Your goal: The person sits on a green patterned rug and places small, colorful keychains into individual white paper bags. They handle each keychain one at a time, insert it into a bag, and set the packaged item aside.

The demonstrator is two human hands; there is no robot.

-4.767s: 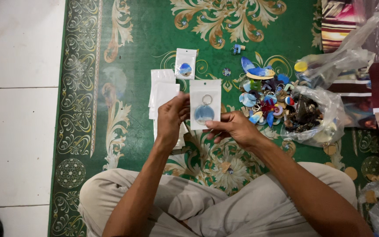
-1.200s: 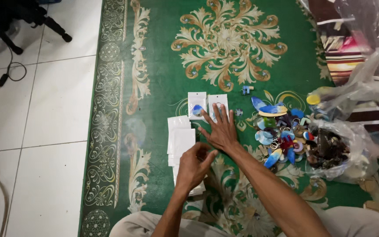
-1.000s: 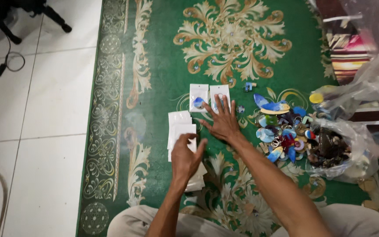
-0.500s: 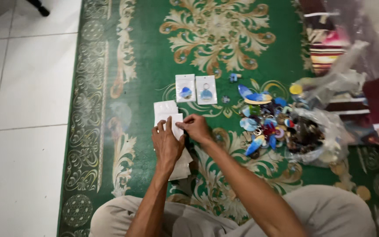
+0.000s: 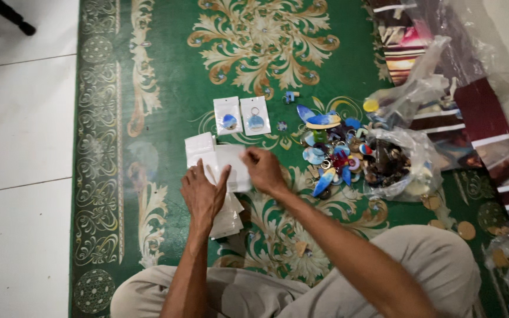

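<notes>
White pouch (image 5: 231,165) between both hands (pinched)

A few seconds ago I held a filled packet up in both hands; it now lies on the carpet (image 5: 166,76) as the second packet (image 5: 255,115) beside the first packet (image 5: 228,116). My right hand (image 5: 264,171) has come back from there, and with my left hand (image 5: 203,194) pinches an empty white pouch (image 5: 231,168) off the stack.

Green carpet (image 5: 166,76), cream and gold scrollwork.
White floor tiles (image 5: 19,118); white pouches (image 5: 219,162); blue, red, yellow keychains (image 5: 331,153); beige trousers (image 5: 437,265).
</notes>
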